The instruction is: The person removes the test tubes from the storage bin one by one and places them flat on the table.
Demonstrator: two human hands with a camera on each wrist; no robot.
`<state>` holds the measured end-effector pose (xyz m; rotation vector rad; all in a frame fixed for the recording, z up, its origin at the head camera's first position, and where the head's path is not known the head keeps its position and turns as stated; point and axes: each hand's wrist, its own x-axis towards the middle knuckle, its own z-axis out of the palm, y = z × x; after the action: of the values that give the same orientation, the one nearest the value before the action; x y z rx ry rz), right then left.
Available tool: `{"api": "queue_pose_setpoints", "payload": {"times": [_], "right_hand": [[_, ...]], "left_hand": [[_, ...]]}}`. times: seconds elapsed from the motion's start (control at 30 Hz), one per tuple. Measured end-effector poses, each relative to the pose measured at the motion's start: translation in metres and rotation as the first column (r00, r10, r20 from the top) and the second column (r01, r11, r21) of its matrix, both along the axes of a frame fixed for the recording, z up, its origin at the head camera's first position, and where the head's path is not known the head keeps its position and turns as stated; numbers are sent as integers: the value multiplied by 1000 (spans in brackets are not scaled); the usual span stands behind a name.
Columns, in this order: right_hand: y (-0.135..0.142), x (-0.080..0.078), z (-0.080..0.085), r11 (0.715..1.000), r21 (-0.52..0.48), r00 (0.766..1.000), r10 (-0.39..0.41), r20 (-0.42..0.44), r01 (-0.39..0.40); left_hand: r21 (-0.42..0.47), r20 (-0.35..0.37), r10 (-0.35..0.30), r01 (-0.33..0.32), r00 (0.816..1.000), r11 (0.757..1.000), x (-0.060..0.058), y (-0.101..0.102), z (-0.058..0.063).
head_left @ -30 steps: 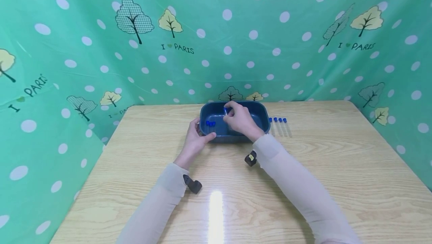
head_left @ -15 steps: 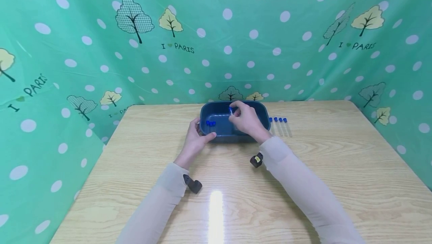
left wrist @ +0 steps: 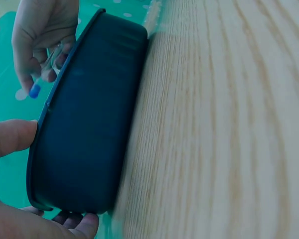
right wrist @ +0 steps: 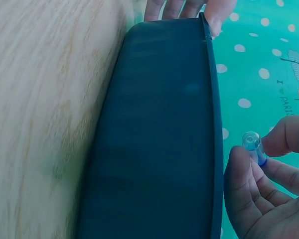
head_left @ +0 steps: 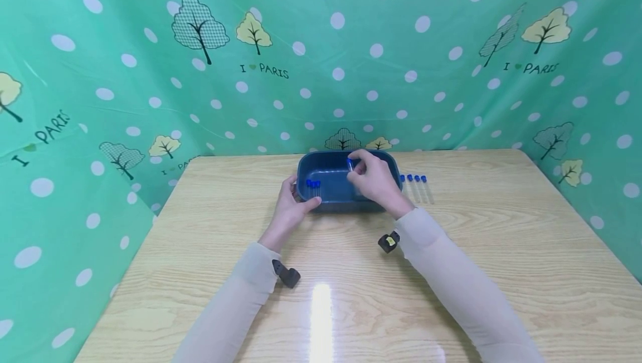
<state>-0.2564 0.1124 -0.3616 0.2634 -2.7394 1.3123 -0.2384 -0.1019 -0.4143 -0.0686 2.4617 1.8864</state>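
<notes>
A dark blue plastic basin [head_left: 346,207] stands on the table. My left hand [head_left: 288,207] grips its left end, with the thumb [left wrist: 15,137] on the rim and the fingers outside against the end wall. Over the basin's right half, my right hand [head_left: 373,179] pinches a clear test tube [right wrist: 252,142] by thumb and fingers, its blue cap [left wrist: 34,91] sticking out. Inside the basin, three blue-capped test tubes [head_left: 313,184] lean together at the left end, their lower parts hard to make out.
Several more blue-capped tubes [head_left: 420,190] lie side by side on the wooden table [head_left: 241,201], just right of the basin. A green patterned curtain [head_left: 321,73] hangs behind the table and along both sides. A lamp's glare [head_left: 321,318] shows on the near tabletop.
My right hand has shifted a little to the right above the basin, carrying the pinched test tube along. The left hand and the basin have stayed in place.
</notes>
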Motion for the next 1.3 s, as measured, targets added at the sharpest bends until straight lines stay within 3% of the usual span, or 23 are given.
{"api": "queue_pose_setpoints", "payload": {"times": [0.37, 0.8, 1.3], "right_hand": [[14, 5, -2, 1000, 15, 998, -12, -62, 13], [35, 14, -5, 1000, -7, 998, -24, -54, 24], [59, 23, -3, 996, 50, 995, -71, -63, 74]], "left_hand": [[16, 1, 2, -2, 1000, 1000, 1, 2, 1], [11, 0, -9, 9, 1000, 1000, 0, 1, 1], [-4, 9, -9, 9, 1000, 1000, 1, 1, 3]]}}
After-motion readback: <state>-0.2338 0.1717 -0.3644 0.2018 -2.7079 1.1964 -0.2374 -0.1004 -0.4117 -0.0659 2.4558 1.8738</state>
